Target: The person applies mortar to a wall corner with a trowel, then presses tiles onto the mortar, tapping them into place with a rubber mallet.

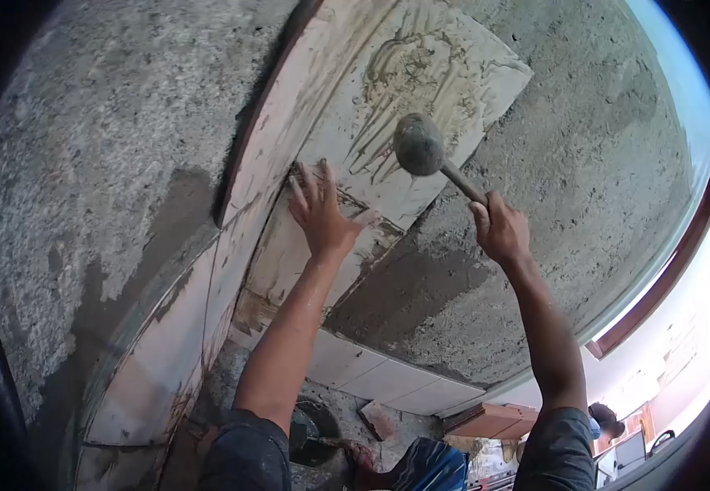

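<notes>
My right hand (504, 231) grips the handle of a rubber mallet (419, 146), whose rounded grey head is raised in front of a pale tile (498, 74) smeared with wet mortar. My left hand (326, 219) lies with fingers spread across the seam between that tile and a lower tile (283, 250). Its fingertips are close to the corner where the two walls meet. Damp grey mortar (404, 299) coats the wall beside the lower tile.
Tiles also cover part of the left wall (146, 368), with rough cement above. Along the wall's foot runs a row of pale tiles (388, 383). On the floor are a dark bucket (316, 421), a brick piece (377, 420) and stacked reddish tiles (486, 421). Another person (604, 419) is at lower right.
</notes>
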`<move>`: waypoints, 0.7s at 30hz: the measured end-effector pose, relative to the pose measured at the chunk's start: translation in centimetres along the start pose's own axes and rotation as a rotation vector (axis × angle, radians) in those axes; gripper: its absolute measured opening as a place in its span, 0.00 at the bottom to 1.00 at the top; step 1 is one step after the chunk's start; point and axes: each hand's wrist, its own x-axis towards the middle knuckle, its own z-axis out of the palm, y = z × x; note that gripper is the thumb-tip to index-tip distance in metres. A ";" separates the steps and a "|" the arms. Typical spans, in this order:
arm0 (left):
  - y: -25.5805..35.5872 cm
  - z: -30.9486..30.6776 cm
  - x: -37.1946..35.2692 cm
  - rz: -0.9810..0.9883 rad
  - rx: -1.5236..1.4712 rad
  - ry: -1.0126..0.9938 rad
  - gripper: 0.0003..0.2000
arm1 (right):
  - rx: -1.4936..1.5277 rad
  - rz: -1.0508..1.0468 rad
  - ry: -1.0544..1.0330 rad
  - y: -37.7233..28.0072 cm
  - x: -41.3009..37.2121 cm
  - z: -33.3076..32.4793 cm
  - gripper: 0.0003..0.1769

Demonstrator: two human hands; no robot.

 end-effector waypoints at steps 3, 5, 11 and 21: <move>1.4 1.5 -0.2 -0.033 -0.079 0.044 0.64 | -0.100 -0.050 0.013 1.0 2.1 -1.7 0.23; 0.4 0.9 -0.1 0.013 -0.059 0.051 0.65 | 0.001 -0.063 0.075 -0.7 1.9 -2.1 0.23; -0.5 0.3 0.0 0.046 -0.056 0.036 0.63 | 0.181 -0.128 0.217 -3.7 6.9 -4.6 0.23; -0.6 -0.2 -0.1 0.041 -0.039 0.017 0.60 | -0.138 -0.013 -0.021 -2.8 5.0 -8.5 0.27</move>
